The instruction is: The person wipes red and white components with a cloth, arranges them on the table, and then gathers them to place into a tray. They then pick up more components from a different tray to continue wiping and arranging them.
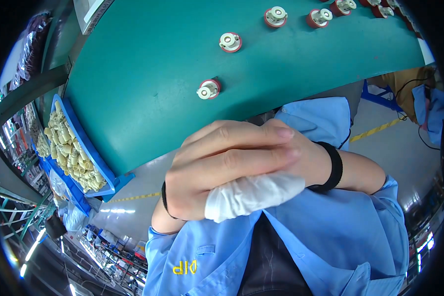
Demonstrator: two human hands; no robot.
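My left hand lies over my right hand, its fingers close together and curved across it. A loose white cloth-like cover wraps the outer finger or fingers of the left hand. The right hand's fingers are hidden beneath, so whether they hold anything does not show. Both hands are close in front of my body, by the near edge of the green table. Nearest to them on the tabletop is a cream-and-red round part with a small cylinder on top; a similar part sits farther back.
More such parts, among them one at the back, run toward the far right of the green tabletop. A blue bin of cream plastic pieces stands at the table's left. A light-blue cloth lies beyond my right wrist.
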